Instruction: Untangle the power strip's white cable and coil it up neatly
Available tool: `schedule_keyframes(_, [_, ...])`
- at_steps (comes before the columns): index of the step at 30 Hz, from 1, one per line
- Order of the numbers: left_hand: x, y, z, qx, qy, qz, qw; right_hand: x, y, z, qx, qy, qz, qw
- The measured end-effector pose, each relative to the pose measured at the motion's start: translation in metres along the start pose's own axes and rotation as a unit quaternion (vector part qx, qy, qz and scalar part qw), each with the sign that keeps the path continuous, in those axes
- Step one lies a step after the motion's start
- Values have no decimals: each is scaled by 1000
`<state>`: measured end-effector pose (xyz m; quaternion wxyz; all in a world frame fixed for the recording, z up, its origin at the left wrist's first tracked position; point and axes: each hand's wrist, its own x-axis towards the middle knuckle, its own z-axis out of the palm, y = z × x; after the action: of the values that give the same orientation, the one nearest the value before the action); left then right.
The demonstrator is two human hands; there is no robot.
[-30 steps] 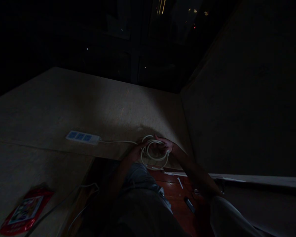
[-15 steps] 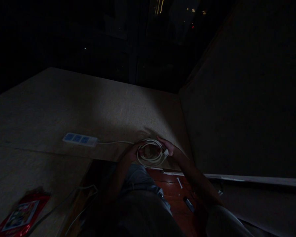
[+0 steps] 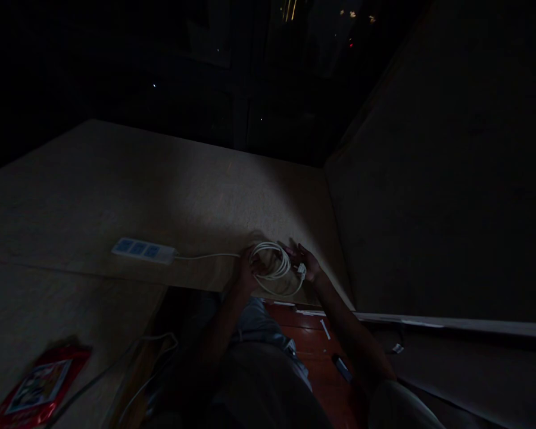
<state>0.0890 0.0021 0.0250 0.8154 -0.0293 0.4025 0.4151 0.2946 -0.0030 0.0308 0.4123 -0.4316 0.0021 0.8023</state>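
A pale power cord (image 3: 272, 276) is wound into a loose coil of several loops in front of me. My left hand (image 3: 247, 271) is closed around the coil's left side. At the cord's end is a white plug (image 3: 301, 270), held against the palm of my right hand (image 3: 310, 262). The index and other fingers of that hand reach leftward, apart from the coil. From the left hand the cord runs left to a white power strip (image 3: 143, 250) with blue socket faces, which lies flat on the board surface (image 3: 196, 196).
A red packet (image 3: 40, 387) and another thin cable (image 3: 138, 341) lie at lower left. Below right, a dark handheld object (image 3: 342, 368) and a white strip (image 3: 324, 329) rest on the reddish floor (image 3: 295, 330). A dark wall (image 3: 429, 208) rises at right.
My right hand has come off the coil's right side, keeping the plug, which now sits apart from the loops. The coil has shifted slightly left and up with my left hand.
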Motion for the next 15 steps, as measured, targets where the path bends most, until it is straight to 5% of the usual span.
schedule_keyframes(4, [-1, 2, 6, -42, -8, 13, 999, -13, 6, -18, 70, 37, -84, 993])
schedule_keyframes(9, [-3, 2, 9, -93, -9, 67, 993, -26, 26, -38, 168, 56, -247, 953])
schedule_keyframes(15, [-4, -2, 15, -108, 10, 90, 990, -30, 49, -28, 147, 61, -299, 941])
